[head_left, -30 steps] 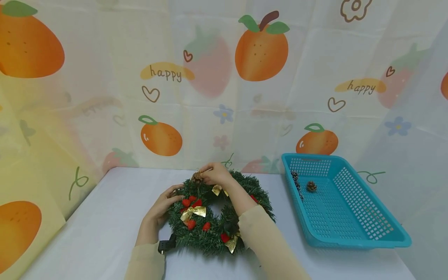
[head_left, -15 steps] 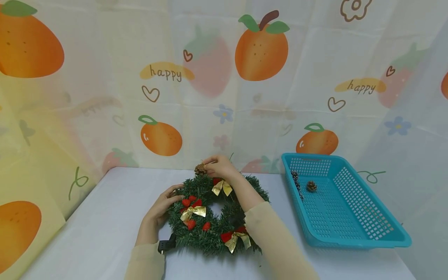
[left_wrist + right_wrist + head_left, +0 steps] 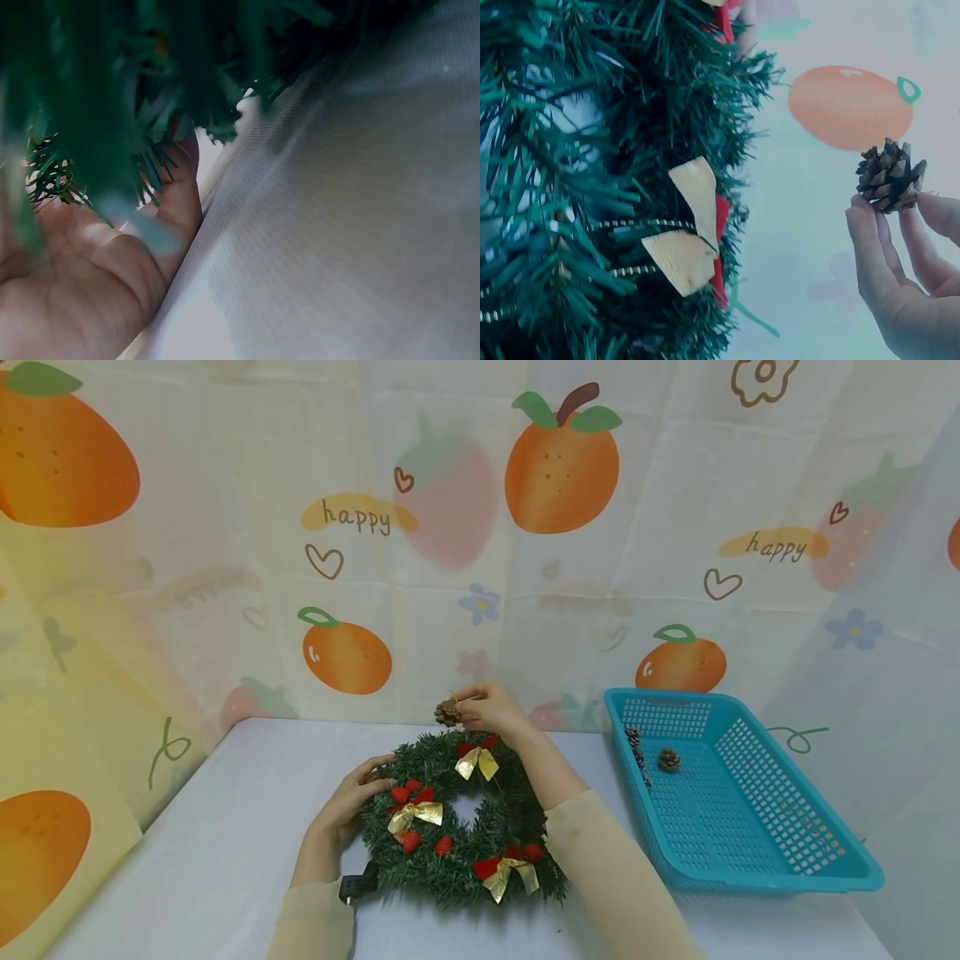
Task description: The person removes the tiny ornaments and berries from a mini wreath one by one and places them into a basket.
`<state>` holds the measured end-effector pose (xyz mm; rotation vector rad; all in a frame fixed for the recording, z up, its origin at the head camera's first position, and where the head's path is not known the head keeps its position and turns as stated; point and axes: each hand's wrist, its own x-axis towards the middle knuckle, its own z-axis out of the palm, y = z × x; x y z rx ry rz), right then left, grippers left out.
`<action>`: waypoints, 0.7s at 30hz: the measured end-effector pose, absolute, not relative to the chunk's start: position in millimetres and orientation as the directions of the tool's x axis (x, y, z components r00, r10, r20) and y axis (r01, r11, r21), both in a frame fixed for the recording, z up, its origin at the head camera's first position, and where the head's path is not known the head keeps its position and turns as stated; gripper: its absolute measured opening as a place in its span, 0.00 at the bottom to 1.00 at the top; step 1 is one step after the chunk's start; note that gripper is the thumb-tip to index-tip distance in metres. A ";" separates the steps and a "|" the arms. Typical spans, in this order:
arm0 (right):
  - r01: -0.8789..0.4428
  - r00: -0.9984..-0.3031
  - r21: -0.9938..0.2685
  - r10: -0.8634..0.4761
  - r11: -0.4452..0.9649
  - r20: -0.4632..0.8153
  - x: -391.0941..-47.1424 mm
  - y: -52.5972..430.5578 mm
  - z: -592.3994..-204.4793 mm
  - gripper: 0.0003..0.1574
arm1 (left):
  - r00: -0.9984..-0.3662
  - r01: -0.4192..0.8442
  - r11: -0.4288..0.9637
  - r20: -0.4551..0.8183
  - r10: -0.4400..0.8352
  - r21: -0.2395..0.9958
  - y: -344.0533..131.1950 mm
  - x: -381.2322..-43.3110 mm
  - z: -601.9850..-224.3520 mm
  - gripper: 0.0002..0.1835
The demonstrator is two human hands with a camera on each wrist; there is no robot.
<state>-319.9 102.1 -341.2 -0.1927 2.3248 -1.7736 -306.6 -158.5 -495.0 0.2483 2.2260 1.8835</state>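
A green artificial Christmas wreath [image 3: 427,868] with gold-and-red bows and red berries lies on the white-covered table. My left hand [image 3: 343,806] holds its left edge, with the thumb over the needles; in the left wrist view, green needles hang over the palm [image 3: 75,292] and hide most of the fingers. My right hand [image 3: 491,712] pinches a brown pine cone [image 3: 447,712] by its side, above the far rim of the wreath. The right wrist view shows that pine cone [image 3: 891,176] between thumb and fingertips, apart from the wreath [image 3: 652,112].
A turquoise plastic basket [image 3: 765,881] stands to the right, with a pine cone [image 3: 669,760] on its floor and more cones along its left wall. A small black device [image 3: 358,883] sits by the left wrist. A fruit-print cloth [image 3: 555,635] hangs behind the table.
My right hand has lifted the pine cone off the wreath's upper left and carried it up and to the right, uncovering the top bow. The left hand stays in place.
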 end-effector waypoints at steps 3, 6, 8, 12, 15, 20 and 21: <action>0.027 -0.971 -0.964 -0.221 0.264 -0.087 -318.8 107.7 -337.8 0.20 | -0.962 -0.006 0.167 -0.051 0.266 0.986 -158.5 -306.8 -495.5 0.30; 0.023 -0.971 -0.965 -0.222 0.262 -0.084 -316.8 113.6 -334.8 0.21 | -0.962 0.002 0.171 -0.044 0.269 0.985 -158.9 -307.1 -495.8 0.30; 0.018 -0.971 -0.965 -0.225 0.261 -0.079 -315.1 117.9 -332.9 0.21 | -0.961 0.007 0.173 -0.041 0.273 0.985 -159.1 -307.2 -495.7 0.30; 0.004 -0.971 -0.966 -0.230 0.257 -0.065 -312.9 127.2 -331.4 0.22 | -0.961 -0.004 0.170 -0.050 0.270 0.985 -159.4 -307.5 -496.9 0.30; 0.009 -0.973 -0.971 -0.221 0.239 -0.063 -312.9 134.7 -332.1 0.22 | -0.963 -0.017 0.161 -0.060 0.263 0.987 -159.2 -307.6 -497.7 0.30; -0.016 -0.972 -0.977 -0.231 0.214 -0.035 -327.9 153.9 -349.5 0.23 | -0.964 -0.027 0.151 -0.065 0.257 0.988 -159.2 -307.3 -497.9 0.30; -0.030 -0.968 -0.979 -0.251 0.203 -0.023 -349.8 164.0 -370.6 0.24 | -0.964 -0.025 0.153 -0.064 0.259 0.988 -159.3 -307.1 -497.6 0.31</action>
